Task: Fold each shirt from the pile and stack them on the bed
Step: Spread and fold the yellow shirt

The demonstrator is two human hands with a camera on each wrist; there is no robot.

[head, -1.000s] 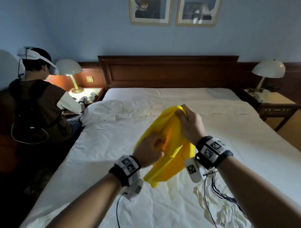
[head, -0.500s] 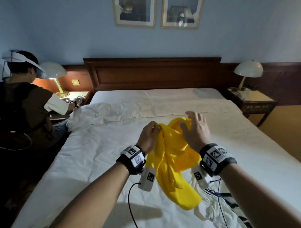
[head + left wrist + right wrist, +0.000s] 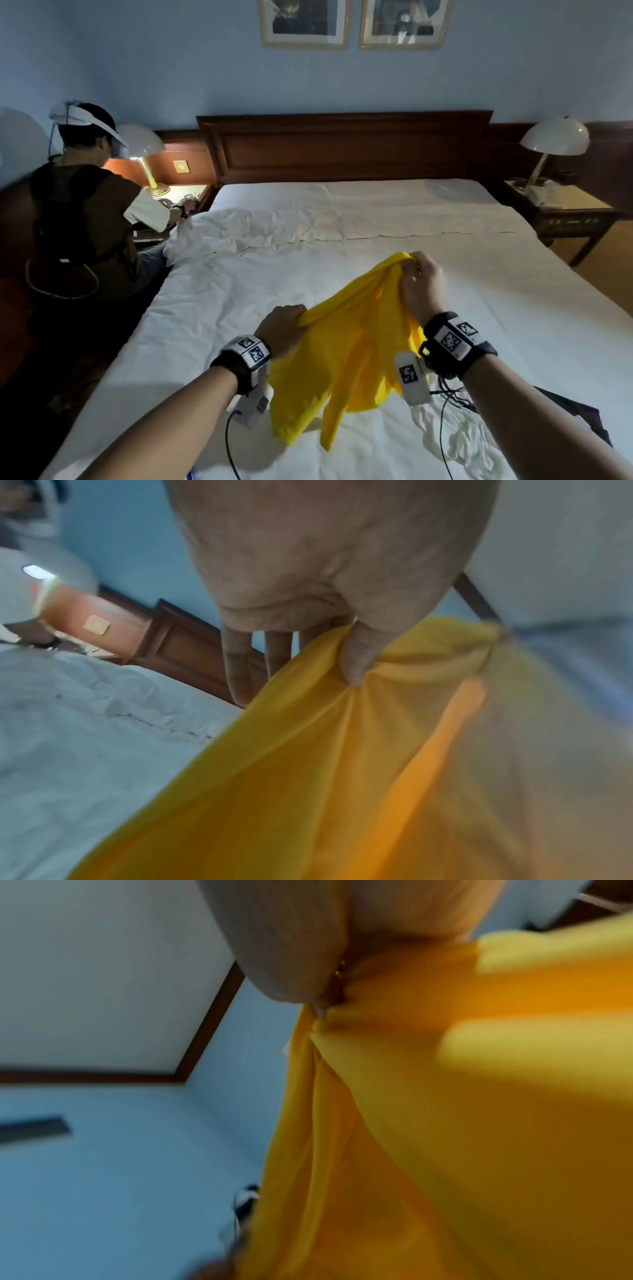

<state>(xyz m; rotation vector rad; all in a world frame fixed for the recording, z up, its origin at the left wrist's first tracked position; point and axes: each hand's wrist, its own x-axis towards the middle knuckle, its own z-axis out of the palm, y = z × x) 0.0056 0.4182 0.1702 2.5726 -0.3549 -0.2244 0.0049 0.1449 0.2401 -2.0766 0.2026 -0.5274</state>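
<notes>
The yellow shirt (image 3: 356,346) is held up in the air over the near part of the bed (image 3: 212,308), btw. both hands, not spread flat. Its cloth is bright yellow, thin and plain, w/ soft folds; the lower part hangs down in 2-3 loose flaps toward the sheet. The left hand (image 3: 282,329) pinches one bunched edge: in the left wrist view the thumb (image 3: 358,653) presses the cloth against the curled fingers. The right hand (image 3: 424,291) is higher and farther, fingers closed on the top edge of the shirt. At near right on the bed lies a white garment (image 3: 466,442), crumpled, and a dark garment (image 3: 579,418) beside it. Another person (image 3: 85,222) sits at far left, by a lit lamp (image 3: 144,150).
</notes>
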